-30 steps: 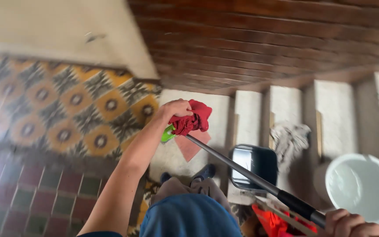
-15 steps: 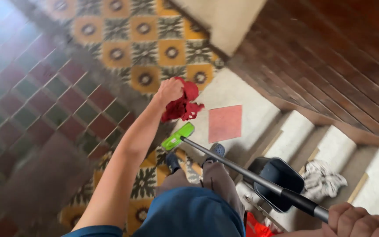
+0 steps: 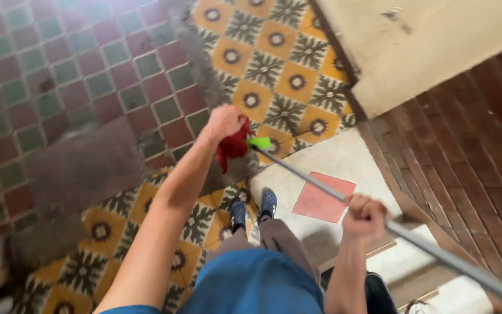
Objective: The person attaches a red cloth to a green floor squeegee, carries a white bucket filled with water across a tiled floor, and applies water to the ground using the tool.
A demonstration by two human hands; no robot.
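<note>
My left hand [image 3: 223,121] is stretched out ahead of me, closed on a red cloth [image 3: 231,149] that hangs below it. Right beside the cloth is the green tip [image 3: 259,142] of a long grey metal pole [image 3: 309,177]. My right hand [image 3: 365,217] grips that pole lower down, near my waist. The pole runs from the green tip down past my right hand to the lower right corner. My feet in blue shoes [image 3: 254,207] stand on the patterned tile floor [image 3: 262,64] below the cloth.
A pink square tile [image 3: 322,197] lies on a pale slab by my feet. Red and green floor tiles [image 3: 76,75] spread to the left. A dark wooden surface [image 3: 472,145] and a cream wall [image 3: 431,40] are at the right. Pale steps [image 3: 413,264] descend at lower right.
The view has swung round over the floor. My right hand has slid up the pole, and the green tip now sits next to the red cloth in my left hand.
</note>
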